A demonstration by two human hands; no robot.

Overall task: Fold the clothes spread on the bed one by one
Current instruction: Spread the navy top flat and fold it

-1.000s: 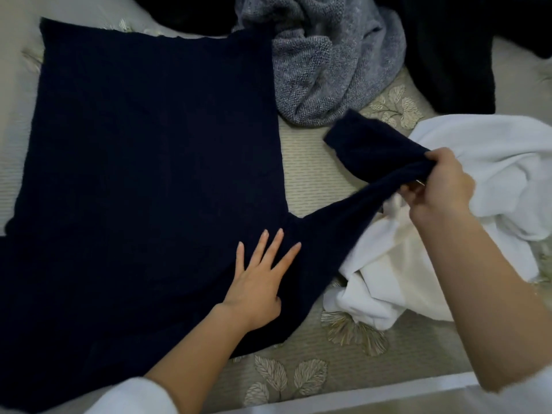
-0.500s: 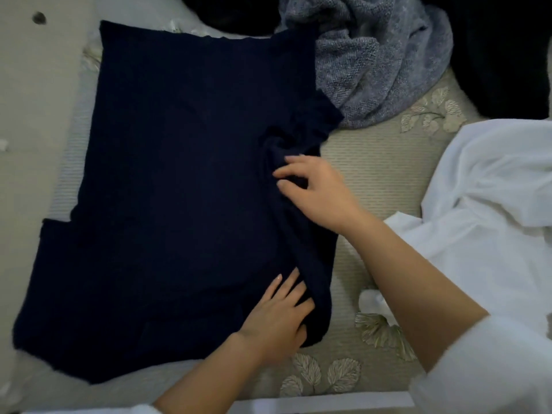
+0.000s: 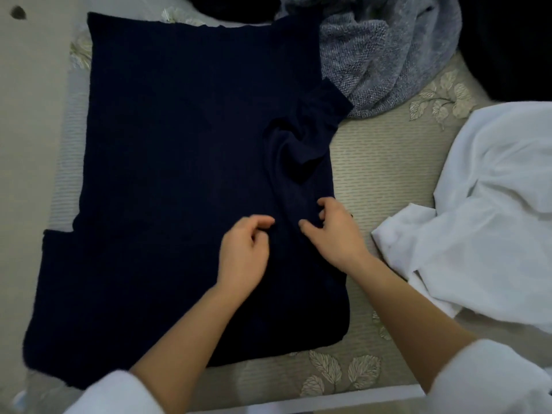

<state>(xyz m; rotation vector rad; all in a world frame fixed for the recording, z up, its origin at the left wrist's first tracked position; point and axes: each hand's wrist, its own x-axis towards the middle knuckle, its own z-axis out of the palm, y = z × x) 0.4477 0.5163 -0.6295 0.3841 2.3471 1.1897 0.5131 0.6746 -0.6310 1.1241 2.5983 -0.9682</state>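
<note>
Navy sweater (image 3: 179, 174) flat on bed (image 3: 382, 162), folded-in sleeve (image 3: 298, 162) at 12 o'clock of right hand (image 3: 331, 231), its curled fingertips on it, grip unclear; left hand (image 3: 245, 252) loosely curled, empty.

The right hand (image 3: 334, 231) has laid the sleeve (image 3: 301, 150) on the sweater (image 3: 179, 174) and joined the left hand (image 3: 243, 255).

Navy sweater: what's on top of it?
Its folded-in, bunched sleeve, gripped by the right hand; the left hand beside it. Bed mat beneath the sweater is covered, unseen.
</note>
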